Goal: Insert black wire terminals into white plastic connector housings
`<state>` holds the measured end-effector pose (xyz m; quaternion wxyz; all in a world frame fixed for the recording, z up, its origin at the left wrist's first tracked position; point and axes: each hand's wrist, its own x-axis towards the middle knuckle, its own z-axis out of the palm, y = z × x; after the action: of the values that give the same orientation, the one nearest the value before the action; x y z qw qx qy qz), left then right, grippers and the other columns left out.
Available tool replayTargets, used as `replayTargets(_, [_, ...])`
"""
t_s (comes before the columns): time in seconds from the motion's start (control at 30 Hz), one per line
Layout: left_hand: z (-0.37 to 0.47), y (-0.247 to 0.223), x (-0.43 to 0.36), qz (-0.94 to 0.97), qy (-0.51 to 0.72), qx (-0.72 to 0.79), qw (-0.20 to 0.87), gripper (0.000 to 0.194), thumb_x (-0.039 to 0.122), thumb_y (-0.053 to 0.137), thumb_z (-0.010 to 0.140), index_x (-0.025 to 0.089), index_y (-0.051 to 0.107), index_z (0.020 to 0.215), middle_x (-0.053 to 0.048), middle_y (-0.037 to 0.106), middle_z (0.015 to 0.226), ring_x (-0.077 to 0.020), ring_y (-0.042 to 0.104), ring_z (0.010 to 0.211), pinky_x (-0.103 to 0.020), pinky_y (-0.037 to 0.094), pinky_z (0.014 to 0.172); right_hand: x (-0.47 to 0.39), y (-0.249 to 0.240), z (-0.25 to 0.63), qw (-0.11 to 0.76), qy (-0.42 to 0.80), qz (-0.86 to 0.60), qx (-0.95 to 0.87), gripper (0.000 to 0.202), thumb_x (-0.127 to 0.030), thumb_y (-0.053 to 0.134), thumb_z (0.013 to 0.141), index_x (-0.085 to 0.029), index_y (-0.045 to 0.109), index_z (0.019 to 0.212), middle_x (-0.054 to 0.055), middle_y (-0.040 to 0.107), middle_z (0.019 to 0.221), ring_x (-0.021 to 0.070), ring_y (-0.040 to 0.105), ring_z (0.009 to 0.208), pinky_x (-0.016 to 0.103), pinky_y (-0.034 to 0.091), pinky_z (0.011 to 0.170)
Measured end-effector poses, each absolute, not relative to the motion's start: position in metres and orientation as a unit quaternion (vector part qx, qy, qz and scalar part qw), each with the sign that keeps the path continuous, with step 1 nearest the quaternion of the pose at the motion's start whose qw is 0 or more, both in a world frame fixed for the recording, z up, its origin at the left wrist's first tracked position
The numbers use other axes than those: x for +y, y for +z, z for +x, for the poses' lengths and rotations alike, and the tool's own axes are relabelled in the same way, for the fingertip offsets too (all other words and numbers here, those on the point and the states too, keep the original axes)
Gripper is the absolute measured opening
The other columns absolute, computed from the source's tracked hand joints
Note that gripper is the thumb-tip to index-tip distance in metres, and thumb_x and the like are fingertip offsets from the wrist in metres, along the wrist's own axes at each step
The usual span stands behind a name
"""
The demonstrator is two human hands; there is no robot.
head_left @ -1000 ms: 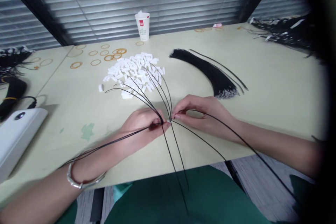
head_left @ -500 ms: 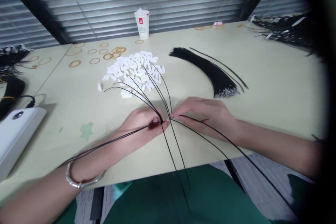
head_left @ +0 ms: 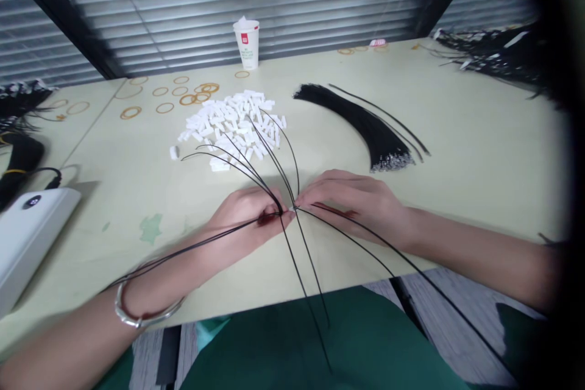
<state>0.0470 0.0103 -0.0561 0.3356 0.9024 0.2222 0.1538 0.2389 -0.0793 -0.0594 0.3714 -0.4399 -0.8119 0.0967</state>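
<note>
- The left hand (head_left: 249, 210) is nearly closed, its thumb and finger pinching a small pale piece at the tips; black wires (head_left: 292, 256) fan out from this grip, away toward the pile, back along the forearm and down toward the lap.
- The right hand (head_left: 361, 204) has its fingertips drawn together at the same piece, meeting the left ones; they appear to pinch the end of a black wire (head_left: 393, 246) that trails back under the palm. The exact contact is too small to tell.
- The step in hand looks like fitting that wire end to the pale piece; whether it is seated cannot be told.
- From here, any move calls for a steady left pinch, the end lined up by the right fingertips, and the other wires kept from snagging.
- Beyond the left fingers lies a pile of white pieces (head_left: 233, 122); beyond the right fingers, a bundle of black wires (head_left: 351, 119), silvery ends nearest them.
</note>
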Motion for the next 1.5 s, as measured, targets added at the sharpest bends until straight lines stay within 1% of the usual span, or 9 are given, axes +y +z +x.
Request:
replayTargets(0.4, [0.047, -0.057, 0.009, 0.904, 0.155, 0.223, 0.330, 0.013, 0.024, 0.057, 0.081, 0.014, 0.062, 0.073, 0.003, 0.050, 0.060, -0.0056, 0.043, 0.050, -0.016, 0.036, 0.046, -0.078, -0.062, 0.240, 0.348, 0.062, -0.429, -0.831, 0.015, -0.012, 0.049, 0.087, -0.019, 0.056, 0.098, 0.005, 0.062, 0.094, 0.0137, 0.057, 0.090, 0.028, 0.048, 0.081])
replayTargets(0.8, [0.048, -0.059, 0.011, 0.902, 0.143, 0.234, 0.333, 0.011, 0.024, 0.057, 0.080, 0.016, 0.059, 0.072, 0.005, 0.046, 0.058, -0.0047, 0.040, 0.049, -0.017, 0.033, 0.046, -0.072, -0.064, 0.233, 0.369, 0.078, -0.462, -0.803, 0.015, -0.008, 0.045, 0.086, -0.018, 0.055, 0.087, 0.005, 0.057, 0.084, 0.0138, 0.050, 0.080, 0.028, 0.044, 0.071])
replayTargets(0.93, [0.046, -0.060, 0.011, 0.896, 0.141, 0.231, 0.352, 0.012, 0.025, 0.055, 0.082, 0.017, 0.060, 0.074, 0.005, 0.047, 0.059, -0.0059, 0.041, 0.052, -0.018, 0.034, 0.049, -0.075, -0.065, 0.236, 0.350, 0.153, -0.518, -0.766, 0.007, -0.016, 0.048, 0.086, -0.019, 0.049, 0.093, 0.003, 0.054, 0.086, 0.0124, 0.050, 0.075, 0.026, 0.045, 0.065])
replayTargets(1.03, [0.046, -0.062, 0.011, 0.892, 0.144, 0.228, 0.363, 0.013, 0.024, 0.054, 0.082, 0.017, 0.060, 0.073, 0.004, 0.048, 0.061, -0.0067, 0.042, 0.054, -0.018, 0.035, 0.050, -0.076, -0.069, 0.241, 0.310, 0.181, -0.563, -0.745, 0.021, -0.022, 0.050, 0.084, -0.019, 0.044, 0.104, 0.006, 0.054, 0.096, 0.0170, 0.051, 0.088, 0.033, 0.046, 0.075])
replayTargets(1.13, [0.047, -0.064, 0.012, 0.894, 0.152, 0.220, 0.359, 0.012, 0.023, 0.056, 0.080, 0.016, 0.059, 0.070, 0.004, 0.048, 0.060, -0.0070, 0.043, 0.054, -0.019, 0.035, 0.050, -0.072, -0.072, 0.241, 0.269, 0.168, -0.523, -0.792, 0.042, -0.033, 0.056, 0.082, -0.021, 0.042, 0.119, 0.009, 0.046, 0.121, 0.0262, 0.037, 0.118, 0.046, 0.037, 0.097])
replayTargets(1.23, [0.049, -0.067, 0.013, 0.896, 0.159, 0.206, 0.360, 0.010, 0.022, 0.057, 0.080, 0.015, 0.061, 0.074, 0.003, 0.051, 0.060, -0.0073, 0.045, 0.053, -0.019, 0.037, 0.051, -0.067, -0.070, 0.232, 0.275, 0.217, -0.446, -0.824, 0.075, -0.043, 0.062, 0.077, -0.022, 0.023, 0.137, 0.010, 0.033, 0.135, 0.0264, 0.027, 0.128, 0.045, 0.030, 0.106])
replayTargets(1.3, [0.051, -0.069, 0.014, 0.897, 0.162, 0.196, 0.360, 0.012, 0.022, 0.056, 0.080, 0.014, 0.062, 0.073, 0.002, 0.055, 0.061, -0.0088, 0.049, 0.055, -0.020, 0.040, 0.051, -0.063, -0.066, 0.222, 0.279, 0.256, -0.422, -0.824, 0.083, -0.041, 0.063, 0.077, -0.021, 0.016, 0.141, 0.012, 0.031, 0.136, 0.0248, 0.030, 0.128, 0.042, 0.030, 0.107])
replayTargets(1.4, [0.049, -0.072, 0.015, 0.900, 0.169, 0.190, 0.354, 0.012, 0.014, 0.054, 0.077, 0.013, 0.062, 0.069, -0.001, 0.060, 0.065, -0.0128, 0.056, 0.061, -0.022, 0.044, 0.054, -0.054, -0.061, 0.206, 0.322, 0.270, -0.394, -0.817, 0.072, -0.033, 0.060, 0.081, -0.020, 0.021, 0.139, 0.014, 0.038, 0.132, 0.0236, 0.038, 0.123, 0.041, 0.035, 0.104])
replayTargets(1.5, [0.041, -0.072, 0.014, 0.897, 0.194, 0.195, 0.347, 0.019, 0.006, 0.048, 0.074, 0.015, 0.063, 0.082, -0.003, 0.065, 0.086, -0.0170, 0.061, 0.078, -0.024, 0.048, 0.065, -0.042, -0.060, 0.195, 0.380, 0.261, -0.346, -0.817, 0.050, -0.025, 0.056, 0.083, -0.023, 0.038, 0.129, 0.010, 0.047, 0.125, 0.0202, 0.044, 0.119, 0.038, 0.037, 0.101])
